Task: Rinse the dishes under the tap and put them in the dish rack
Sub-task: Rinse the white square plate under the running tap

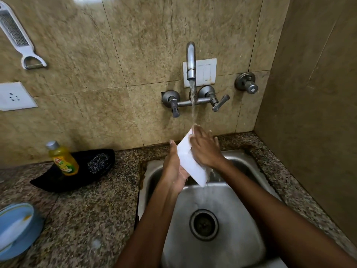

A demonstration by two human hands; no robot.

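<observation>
- White square plate (pixel 190 161) held tilted on edge over the steel sink (pixel 222 194), its upper corner right under the running water (pixel 193 105) from the tap (pixel 190 60).
- Left hand (pixel 173 167) cups the plate from the left and below, palm up, fingers wrapped behind its lower edge: grasping it.
- Right hand (pixel 204 149) lies flat on the plate's face, fingers spread and fairly straight, fingertips up in the stream; pressing on it, not clenched.
- Water runs off the plate's lower corner into the sink basin; drain (pixel 203 224) sits below, near the middle of the basin.
- Tap is wall-mounted, with 2 lever handles (pixel 174 105) left and right of the spout; 1 separate round valve (pixel 247 84) further right on the wall.
- White switch plate (pixel 206 72) behind the spout.
- Granite counter (pixel 87 200) left of the sink: yellow dish soap bottle (pixel 62 158) leaning on a black tray (pixel 77 171), with a steel scrubber (pixel 98 162) on the same tray.
- Blue plates (pixel 17 229) stacked at the counter's lower left edge, partly out of view; count unclear.
- Wall, upper left: white grater-peeler (pixel 19 35) hanging; white socket (pixel 15 96) below it.
- Dish rack not visible.
</observation>
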